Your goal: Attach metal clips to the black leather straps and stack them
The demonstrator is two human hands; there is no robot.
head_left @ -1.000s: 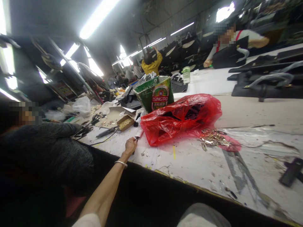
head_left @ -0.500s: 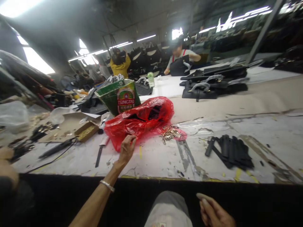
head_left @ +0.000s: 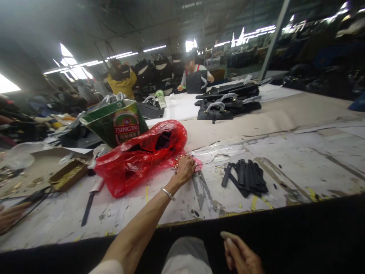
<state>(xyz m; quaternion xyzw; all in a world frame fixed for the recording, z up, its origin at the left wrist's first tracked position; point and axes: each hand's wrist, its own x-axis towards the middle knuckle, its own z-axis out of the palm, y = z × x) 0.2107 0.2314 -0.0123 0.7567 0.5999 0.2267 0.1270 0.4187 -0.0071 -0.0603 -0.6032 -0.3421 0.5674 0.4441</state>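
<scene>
My left hand [head_left: 186,168], with a silver bangle at the wrist, reaches over a small pile of gold-coloured metal clasps [head_left: 179,158]. Its fingers curl down into the pile, and which piece they grip, if any, is hidden. Beside this hand lies a crumpled red plastic bag [head_left: 122,171] with dark pieces inside its opening. Low in front of my body, off the table, my right hand [head_left: 242,253] has thumb and forefinger pressed together. Whatever it may hold cannot be made out. To the right, black strips [head_left: 248,177] lie in a loose heap.
A green Tsingtao carton [head_left: 125,125] stands behind the bag. Left of it are a small box of gold bits [head_left: 67,175] and a dark-bladed tool [head_left: 89,207]. Another person's hand [head_left: 13,217] is at the left edge. Black handbags [head_left: 216,112] lie further back.
My left hand has moved right, from the red bag's near side to the pile of clasps. The view has turned rightward. My right hand keeps its pinched pose. Another person's hand shows at the left edge.
</scene>
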